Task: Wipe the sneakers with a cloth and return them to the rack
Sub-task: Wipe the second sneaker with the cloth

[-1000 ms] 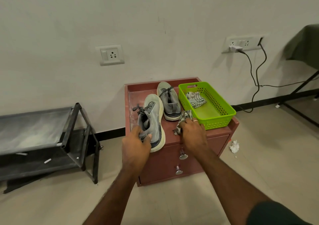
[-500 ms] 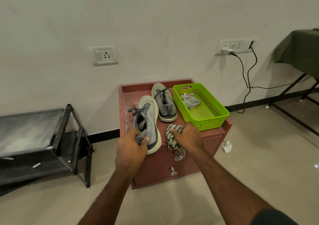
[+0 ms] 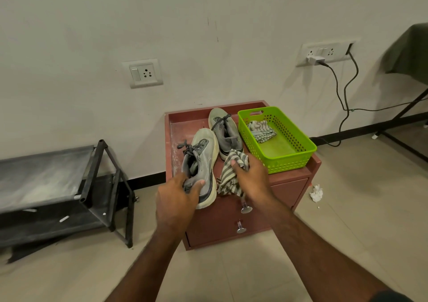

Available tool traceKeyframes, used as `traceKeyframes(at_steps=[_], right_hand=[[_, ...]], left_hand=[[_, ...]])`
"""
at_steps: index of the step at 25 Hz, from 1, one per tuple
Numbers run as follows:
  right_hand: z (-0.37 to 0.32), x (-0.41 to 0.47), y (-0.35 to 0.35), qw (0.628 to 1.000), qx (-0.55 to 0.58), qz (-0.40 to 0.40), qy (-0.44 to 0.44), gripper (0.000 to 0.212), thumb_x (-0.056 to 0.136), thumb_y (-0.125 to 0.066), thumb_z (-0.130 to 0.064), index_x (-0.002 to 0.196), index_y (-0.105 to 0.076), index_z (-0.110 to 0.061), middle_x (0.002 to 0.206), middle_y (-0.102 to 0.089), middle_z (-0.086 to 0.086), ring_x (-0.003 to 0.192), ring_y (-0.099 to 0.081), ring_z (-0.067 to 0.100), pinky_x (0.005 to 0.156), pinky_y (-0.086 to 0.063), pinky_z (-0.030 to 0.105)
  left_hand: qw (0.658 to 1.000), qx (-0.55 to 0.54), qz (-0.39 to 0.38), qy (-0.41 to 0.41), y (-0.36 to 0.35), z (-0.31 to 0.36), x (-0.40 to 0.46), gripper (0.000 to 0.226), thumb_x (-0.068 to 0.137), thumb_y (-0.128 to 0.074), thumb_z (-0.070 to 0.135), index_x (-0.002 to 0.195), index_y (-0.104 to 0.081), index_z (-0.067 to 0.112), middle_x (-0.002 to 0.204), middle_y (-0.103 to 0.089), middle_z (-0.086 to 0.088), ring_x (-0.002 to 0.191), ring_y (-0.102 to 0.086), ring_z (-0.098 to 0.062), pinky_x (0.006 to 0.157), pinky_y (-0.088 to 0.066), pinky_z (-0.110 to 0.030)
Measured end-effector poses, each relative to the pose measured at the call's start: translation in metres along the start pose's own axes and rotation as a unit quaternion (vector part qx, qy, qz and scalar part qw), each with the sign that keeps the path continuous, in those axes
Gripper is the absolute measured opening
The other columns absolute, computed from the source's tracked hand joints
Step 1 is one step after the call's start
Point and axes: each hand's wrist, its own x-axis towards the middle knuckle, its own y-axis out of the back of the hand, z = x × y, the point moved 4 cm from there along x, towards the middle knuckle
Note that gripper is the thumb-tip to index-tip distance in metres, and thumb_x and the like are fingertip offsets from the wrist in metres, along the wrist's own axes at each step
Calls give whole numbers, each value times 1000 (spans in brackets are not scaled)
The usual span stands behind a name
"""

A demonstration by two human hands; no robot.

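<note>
The rack [image 3: 58, 186], left of the cabinet [image 3: 289, 186], is seen without shoes, so returning is judged undone. On the cabinet top, the near sneaker [image 3: 203, 158] is gripped at its heel by the left hand [image 3: 178, 200]; the far sneaker [image 3: 225, 132] lies behind it, untouched. The cloth [image 3: 231, 174] is pinched by the right hand [image 3: 252, 179] beside the near sneaker. Wiping is judged barely begun.

Two dusty grey sneakers [image 3: 201, 163] lie on the cabinet, a striped cloth [image 3: 230, 174] bunched beside the nearer one.
</note>
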Motion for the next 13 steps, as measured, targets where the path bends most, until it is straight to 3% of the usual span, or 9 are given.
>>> traceKeyframes(at_steps=[2, 5, 7, 10, 13], right_hand=[[1, 2, 0, 999, 12, 17, -30, 26, 89, -66, -43, 97, -71, -18, 86, -72, -8, 82, -67, 13, 74, -56, 36], [-23, -1, -3, 993, -87, 40, 65, 21, 93, -64, -36, 95, -72, -17, 82, -71, 1, 75, -64, 20, 64, -51, 34], [-45, -7, -6, 983, -118, 58, 126, 16, 92, -65, -26, 104, -73, -21, 86, -73, 2, 77, -65, 21, 63, -51, 31], [-63, -16, -24, 977, -65, 42, 201, 38, 89, -62, -7, 123, -68, -22, 109, -74, 0, 95, -66, 13, 80, -53, 24], [-66, -31, -62, 958, -21, -138, 252, 45, 93, -54, -1, 133, -62, -20, 138, -60, 0, 131, -47, 6, 114, -37, 30]], left_hand=[[1000, 15, 11, -6, 2, -1, -2, 22, 89, -70, 41, 88, -69, 19, 73, -66, 8, 64, -62, -6, 55, -56, -31], [998, 49, 43, -3, 9, -5, -6, 18, 93, -65, 40, 92, -70, 23, 75, -65, 11, 66, -61, -6, 56, -57, -34], [997, -9, 70, 7, 15, -9, -6, 10, 91, -70, 31, 96, -72, 22, 79, -68, 11, 70, -65, -5, 61, -59, -35], [994, -88, 70, 7, 16, -10, -10, 7, 87, -75, 18, 95, -76, 19, 77, -70, 13, 72, -67, -2, 66, -59, -27], [990, -121, 76, 18, 16, -11, -12, 7, 88, -75, 14, 92, -75, 19, 79, -70, 15, 75, -69, 1, 67, -58, -20]])
